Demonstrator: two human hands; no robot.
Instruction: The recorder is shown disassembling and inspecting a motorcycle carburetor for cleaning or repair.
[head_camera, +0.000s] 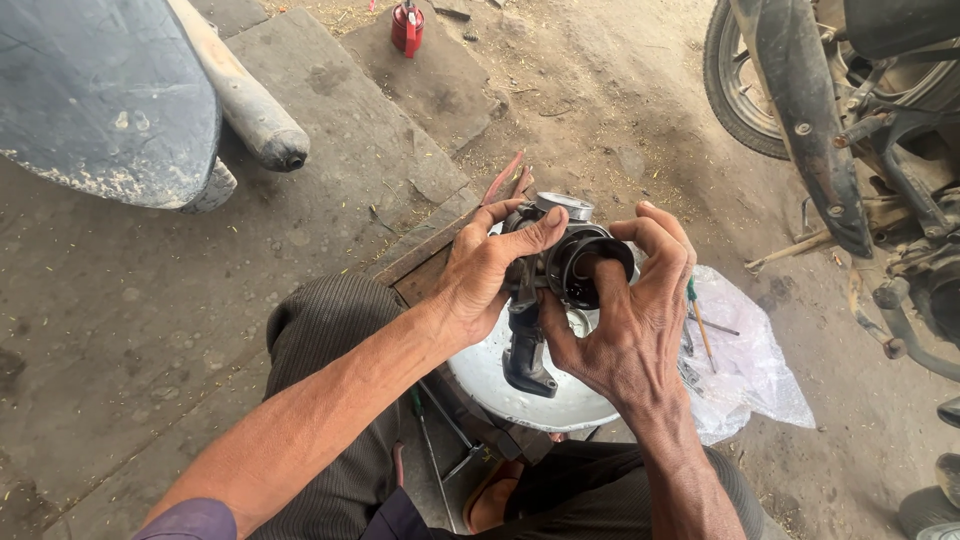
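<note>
Both hands hold a dark metal carburettor (555, 270) over a white round bowl (500, 385). My left hand (485, 270) grips its left side, thumb across the top. My right hand (625, 315) wraps its right side, with the fingers curled over the black round intake mouth (590, 265). A silvery cap (563, 206) sticks up at the far end, and a black angled spout (525, 360) hangs down toward the bowl.
A clear plastic bag (750, 370) with a green-handled screwdriver (697, 320) and small tools lies at the right. A motorcycle (850, 120) stands at upper right, another vehicle's body and exhaust pipe (250, 100) at upper left. A red can (407, 27) sits far ahead. Tools lie by my knee.
</note>
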